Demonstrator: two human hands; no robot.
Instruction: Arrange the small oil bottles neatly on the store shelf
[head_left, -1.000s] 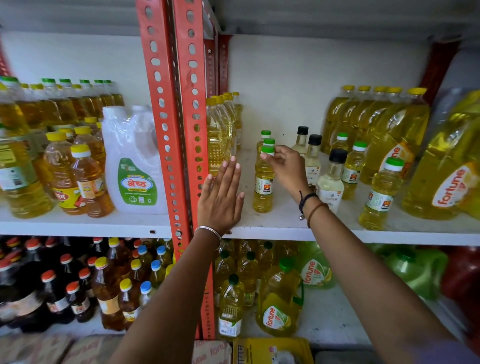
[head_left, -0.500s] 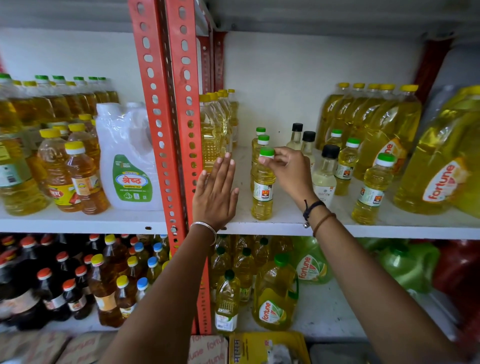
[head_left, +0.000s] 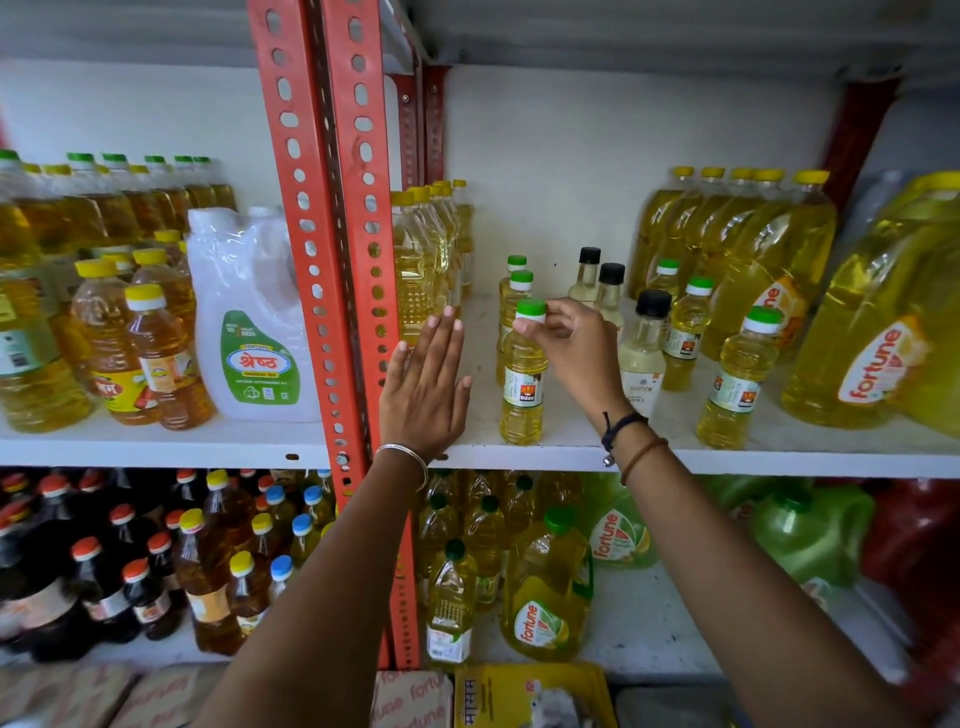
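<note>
On the white shelf (head_left: 571, 452) a small green-capped oil bottle (head_left: 522, 384) stands upright near the front edge. My right hand (head_left: 574, 345) pinches its cap from the right. Two more small green-capped bottles (head_left: 519, 283) line up behind it. My left hand (head_left: 423, 387) is held flat with fingers apart, just left of that row and in front of the tall yellow-capped bottles (head_left: 415, 260). To the right stand three black-capped pale bottles (head_left: 644, 343) and three more green-capped small bottles (head_left: 735, 384).
A red slotted upright (head_left: 337, 249) divides the shelving just left of my left hand. Large Fortune oil jugs (head_left: 878, 332) fill the right end. A white jug (head_left: 249, 322) and amber bottles (head_left: 150, 353) sit on the left bay. More bottles crowd the shelf below.
My right hand has drawn the front green-capped bottle slightly toward the shelf's front edge, in line with the two behind. My left hand has stayed flat beside the row.
</note>
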